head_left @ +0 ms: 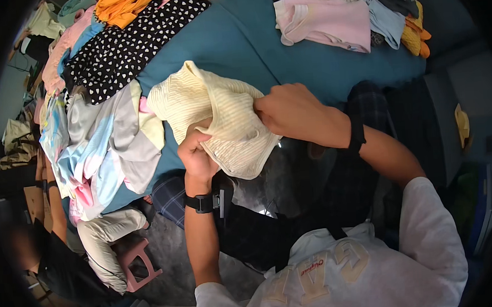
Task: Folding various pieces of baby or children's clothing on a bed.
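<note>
A cream striped garment (227, 121), ribbed and partly bunched, is held up in front of me over the near edge of the blue-covered surface. My left hand (197, 155) grips its lower left part, with the thumb on the outside and some fingers hidden inside the cloth. My right hand (297, 114) is closed on its right edge, the fingertips partly covered by fabric. The garment's upper left part rests toward the blue cover, and its lower edge hangs down between my knees. Its exact kind cannot be made out.
A blue cover (240, 48) lies under everything. Left are a grey and pastel cloth (98, 139), a black heart-print cloth (134, 45) and an orange garment (122, 7). Folded pink clothing (328, 24) lies back right. A person (57, 258) sits at left near a pink stool (138, 265).
</note>
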A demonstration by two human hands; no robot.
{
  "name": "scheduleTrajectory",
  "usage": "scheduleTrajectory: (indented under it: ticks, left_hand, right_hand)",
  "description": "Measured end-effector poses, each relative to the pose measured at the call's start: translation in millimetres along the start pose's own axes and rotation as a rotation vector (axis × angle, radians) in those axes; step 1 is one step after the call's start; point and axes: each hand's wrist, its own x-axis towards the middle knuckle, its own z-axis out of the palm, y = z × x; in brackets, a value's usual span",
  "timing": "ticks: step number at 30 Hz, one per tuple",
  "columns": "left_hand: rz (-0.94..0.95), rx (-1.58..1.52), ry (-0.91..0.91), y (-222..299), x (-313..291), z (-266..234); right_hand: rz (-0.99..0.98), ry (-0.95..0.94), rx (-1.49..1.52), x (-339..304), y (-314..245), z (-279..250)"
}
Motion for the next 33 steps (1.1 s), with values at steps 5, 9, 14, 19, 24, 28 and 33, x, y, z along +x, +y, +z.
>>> scheduleTrajectory:
  ticks: [5,9,14,19,24,28,33]
  left_hand:
    - [0.038,0.177,0.091,6.5,-16.7,-1.2]
    - [0.097,0.050,0.172,9.9,-15.0,14.4]
    - [0.076,-0.007,0.066,10.4,-26.4,-9.7]
    - [0.015,0.095,-0.005,7.1,-27.6,-9.5]
    - [-0.023,0.145,0.063,7.5,-4.0,49.5]
    - [-0.065,0.364,0.202,2.7,8.2,51.5]
    - [-0.155,0.576,0.319,-6.7,11.8,50.3]
  right_hand:
    - [-0.012,-0.024,-0.005,10.8,-1.0,28.8]
    - [0.047,0.077,0.028,23.1,-0.3,30.2]
    - [0.060,0.024,-0.128,21.7,-3.0,30.2]
    - [-0.015,-0.139,-0.263,15.8,-5.7,36.8]
    - [0.118,-0.181,0.021,20.9,9.8,36.5]
    - [0.164,-0.157,0.179,19.4,11.5,33.1]
    - [0.308,0.010,0.728,9.6,10.9,21.1]
